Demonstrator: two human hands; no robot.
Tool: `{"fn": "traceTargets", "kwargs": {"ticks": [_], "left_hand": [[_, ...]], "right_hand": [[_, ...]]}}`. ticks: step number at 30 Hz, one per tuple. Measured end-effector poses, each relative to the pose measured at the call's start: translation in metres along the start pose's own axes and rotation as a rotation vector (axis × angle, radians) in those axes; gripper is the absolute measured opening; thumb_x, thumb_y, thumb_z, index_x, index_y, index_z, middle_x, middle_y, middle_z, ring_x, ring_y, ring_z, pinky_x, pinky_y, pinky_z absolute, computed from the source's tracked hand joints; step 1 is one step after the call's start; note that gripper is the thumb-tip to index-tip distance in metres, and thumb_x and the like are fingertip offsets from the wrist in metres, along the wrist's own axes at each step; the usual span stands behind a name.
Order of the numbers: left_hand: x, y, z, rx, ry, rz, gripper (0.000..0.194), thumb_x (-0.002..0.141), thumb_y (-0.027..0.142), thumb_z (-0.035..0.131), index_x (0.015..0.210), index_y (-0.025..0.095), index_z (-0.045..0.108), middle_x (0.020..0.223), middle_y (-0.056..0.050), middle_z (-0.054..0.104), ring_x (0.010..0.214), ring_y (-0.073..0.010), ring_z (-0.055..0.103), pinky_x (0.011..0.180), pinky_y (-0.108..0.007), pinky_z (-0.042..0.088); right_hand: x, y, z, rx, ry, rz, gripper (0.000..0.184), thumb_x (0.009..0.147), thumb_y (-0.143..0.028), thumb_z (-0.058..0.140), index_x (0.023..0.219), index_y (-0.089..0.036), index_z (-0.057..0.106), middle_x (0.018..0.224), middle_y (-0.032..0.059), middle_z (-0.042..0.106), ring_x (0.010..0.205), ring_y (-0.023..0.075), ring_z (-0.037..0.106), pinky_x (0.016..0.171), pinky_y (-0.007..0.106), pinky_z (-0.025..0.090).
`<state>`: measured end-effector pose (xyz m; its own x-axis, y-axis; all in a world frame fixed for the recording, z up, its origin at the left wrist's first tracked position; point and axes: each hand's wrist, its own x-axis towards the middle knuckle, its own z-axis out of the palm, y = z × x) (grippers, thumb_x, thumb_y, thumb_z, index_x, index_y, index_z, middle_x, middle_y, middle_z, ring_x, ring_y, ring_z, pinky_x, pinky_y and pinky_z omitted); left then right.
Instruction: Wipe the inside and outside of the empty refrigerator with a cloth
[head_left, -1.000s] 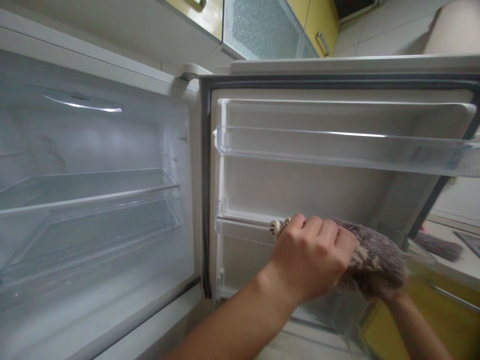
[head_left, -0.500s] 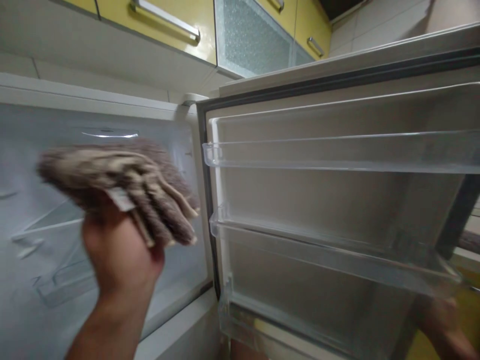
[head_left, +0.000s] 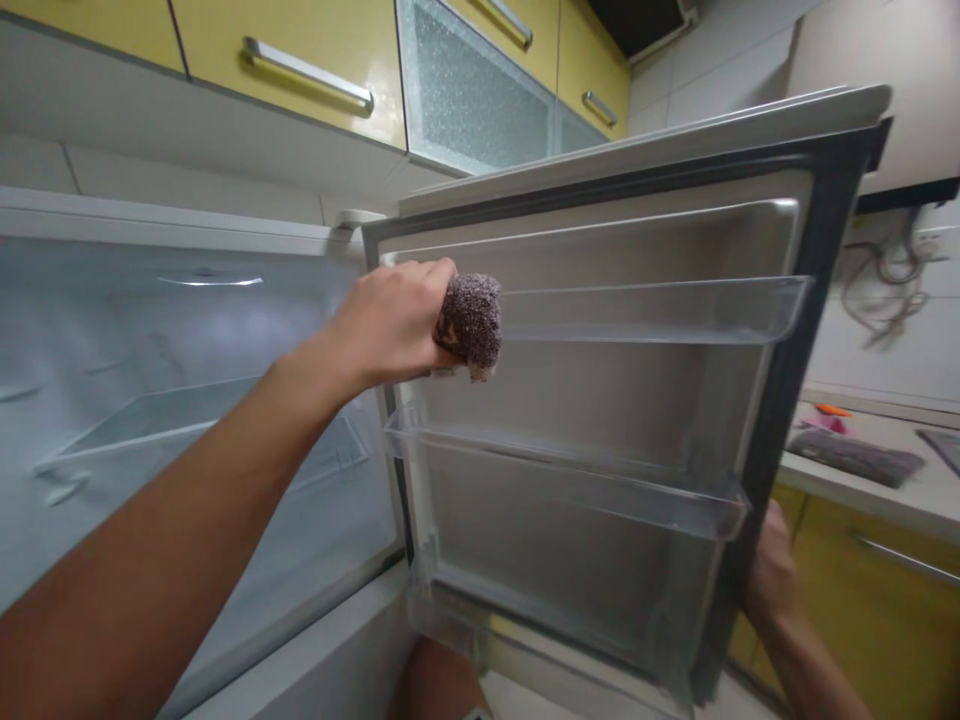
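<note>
While the left hand [head_left: 405, 310] grips a grey-brown cloth [head_left: 474, 320], fingers curled around it, the cloth sits in front of the left part of the open fridge door [head_left: 570, 400], covering the left end of the top bin [head_left: 652, 312]; whether it touches the door, I cannot tell. At the door's right edge is the right hand [head_left: 772, 570], blurred and partly hidden behind it, so whether it grips cannot be told. Two more clear bins, the middle bin [head_left: 570, 485] and the bottom bin [head_left: 540, 670], run across the door's inner side. To the left, beyond the left forearm, the fridge [head_left: 330, 545] stands open, with a glass shelf [head_left: 172, 410] and, farther in, a light [head_left: 210, 281]. Near, under the door, shows a bare leg [head_left: 442, 680]. Off to the right, a second cloth [head_left: 859, 455] lies on the tabletop [head_left: 937, 505], with a small orange thing [head_left: 832, 410] just beyond it, and cords [head_left: 889, 300] hang against the far wall. Yellow cupboards [head_left: 300, 30] line the far side above the fridge.
</note>
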<state>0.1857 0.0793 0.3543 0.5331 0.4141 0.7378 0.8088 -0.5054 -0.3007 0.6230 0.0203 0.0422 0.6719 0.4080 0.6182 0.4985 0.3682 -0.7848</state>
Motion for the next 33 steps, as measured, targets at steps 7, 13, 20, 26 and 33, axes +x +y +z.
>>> {"fn": "traceTargets", "kwargs": {"ticks": [7, 13, 20, 26, 33], "left_hand": [[-0.005, 0.050, -0.005, 0.010, 0.159, 0.088, 0.073, 0.076, 0.056, 0.091, 0.128, 0.015, 0.060, 0.121, -0.015, 0.073, 0.116, -0.0375, 0.068, 0.098, -0.045, 0.051], [0.002, 0.127, -0.040, -0.093, 0.217, 0.142, 0.080, 0.078, 0.068, 0.086, 0.135, 0.019, 0.057, 0.127, -0.014, 0.070, 0.123, -0.0382, 0.066, 0.106, -0.050, 0.050], [-0.032, 0.157, -0.070, -0.060, 0.299, 0.097, 0.085, 0.088, 0.069, 0.077, 0.152, 0.023, 0.045, 0.143, -0.014, 0.059, 0.142, -0.0441, 0.055, 0.114, -0.057, 0.045], [-0.081, 0.152, -0.095, -0.036, 0.436, -0.112, 0.071, 0.095, 0.057, 0.075, 0.150, 0.026, 0.043, 0.147, -0.012, 0.060, 0.143, -0.0357, 0.052, 0.115, -0.052, 0.045], [-0.151, 0.147, -0.142, -0.046, 0.898, -0.295, 0.052, 0.097, 0.066, 0.068, 0.132, 0.030, 0.052, 0.129, 0.001, 0.067, 0.141, -0.0284, 0.055, 0.123, -0.058, 0.045]], "right_hand": [[-0.036, -0.016, -0.023, 0.050, -0.050, 0.025, 0.080, 0.092, -0.098, 0.045, 0.070, -0.021, 0.051, 0.068, 0.0034, 0.050, 0.064, 0.0179, 0.044, 0.059, 0.033, 0.041], [-0.066, -0.027, -0.044, 0.046, -0.146, 0.049, 0.086, 0.089, -0.102, 0.040, 0.071, -0.020, 0.057, 0.064, 0.0055, 0.054, 0.060, 0.0195, 0.051, 0.056, 0.032, 0.043], [-0.097, -0.054, -0.070, -0.089, -0.279, -0.190, 0.077, 0.102, -0.087, 0.037, 0.076, -0.019, 0.063, 0.060, 0.0063, 0.057, 0.051, 0.0188, 0.053, 0.049, 0.029, 0.037], [-0.138, -0.085, -0.086, 0.104, -0.438, -0.452, 0.051, 0.107, -0.064, 0.054, 0.096, -0.017, 0.073, 0.069, 0.0046, 0.064, 0.054, 0.0180, 0.060, 0.050, 0.025, 0.046], [-0.218, -0.136, -0.077, 0.463, -0.689, -0.602, 0.040, 0.096, -0.049, 0.079, 0.126, -0.025, 0.068, 0.109, 0.0105, 0.073, 0.093, 0.0259, 0.073, 0.075, 0.032, 0.062]]}}
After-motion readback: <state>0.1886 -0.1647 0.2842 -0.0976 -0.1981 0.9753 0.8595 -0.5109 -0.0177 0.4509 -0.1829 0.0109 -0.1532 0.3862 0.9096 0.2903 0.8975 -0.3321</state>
